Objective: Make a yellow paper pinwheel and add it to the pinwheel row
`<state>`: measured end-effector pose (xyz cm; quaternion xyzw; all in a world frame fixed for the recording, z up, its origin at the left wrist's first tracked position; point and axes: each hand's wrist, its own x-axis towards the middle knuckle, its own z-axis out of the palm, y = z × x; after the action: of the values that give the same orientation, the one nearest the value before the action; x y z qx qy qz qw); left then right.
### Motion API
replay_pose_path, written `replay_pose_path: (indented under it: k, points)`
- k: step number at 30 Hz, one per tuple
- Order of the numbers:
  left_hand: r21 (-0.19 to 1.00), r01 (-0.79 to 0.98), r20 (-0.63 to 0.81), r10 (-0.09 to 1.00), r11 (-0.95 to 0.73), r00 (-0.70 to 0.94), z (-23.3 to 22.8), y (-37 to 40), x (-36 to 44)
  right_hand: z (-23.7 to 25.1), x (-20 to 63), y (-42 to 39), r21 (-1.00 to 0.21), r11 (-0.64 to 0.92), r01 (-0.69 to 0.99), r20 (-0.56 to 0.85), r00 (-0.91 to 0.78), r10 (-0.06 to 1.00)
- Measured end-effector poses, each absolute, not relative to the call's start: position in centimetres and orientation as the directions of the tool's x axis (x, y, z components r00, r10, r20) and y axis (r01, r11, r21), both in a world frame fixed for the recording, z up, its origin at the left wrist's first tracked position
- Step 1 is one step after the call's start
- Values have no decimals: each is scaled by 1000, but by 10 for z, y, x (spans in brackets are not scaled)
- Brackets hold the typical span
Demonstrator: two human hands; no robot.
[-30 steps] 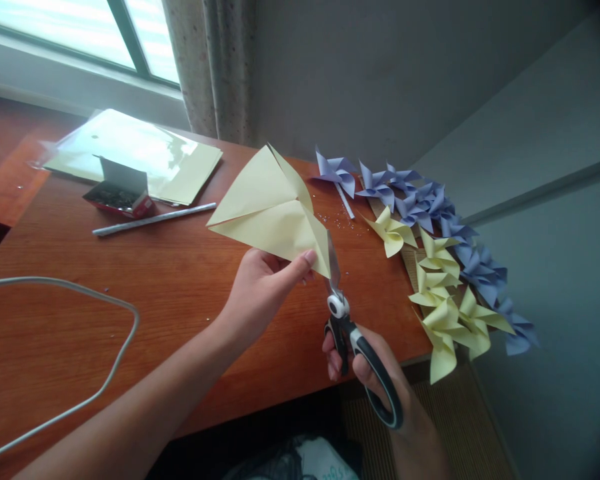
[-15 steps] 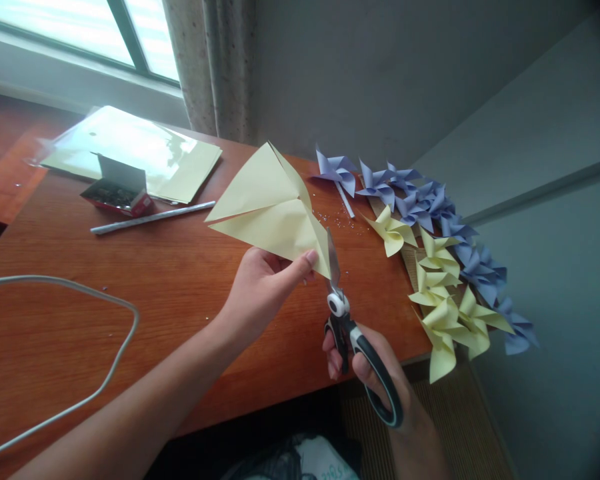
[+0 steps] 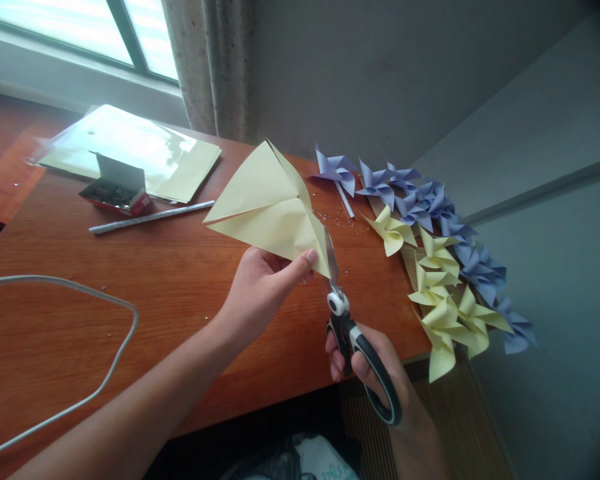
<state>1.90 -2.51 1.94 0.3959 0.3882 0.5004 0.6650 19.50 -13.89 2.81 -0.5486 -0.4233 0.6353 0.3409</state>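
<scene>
My left hand (image 3: 261, 288) pinches the lower corner of a folded pale yellow paper (image 3: 267, 207), holding it up above the wooden table (image 3: 180, 300). My right hand (image 3: 375, 377) grips black and white scissors (image 3: 353, 337) by the handles. The blades point upward and meet the paper's lower right edge, just beside my left thumb.
Purple pinwheels (image 3: 420, 200) and yellow pinwheels (image 3: 445, 300) lie along the table's right edge. A plastic sleeve of yellow paper (image 3: 130, 150), a small red box (image 3: 113, 193) and a thin stick (image 3: 150, 217) lie at the back left. A grey cable (image 3: 80, 347) loops at the left.
Hardly anything has moved. The scissors' blades have closed slightly along the paper's edge.
</scene>
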Motion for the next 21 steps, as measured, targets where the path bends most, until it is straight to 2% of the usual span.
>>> replay_pose_path:
  k: [21]
  points:
    - [917, -360, -98, 973, 170, 210, 19, -25, 18, 30, 195, -139, -907, -416, 62, -420, -156, 894]
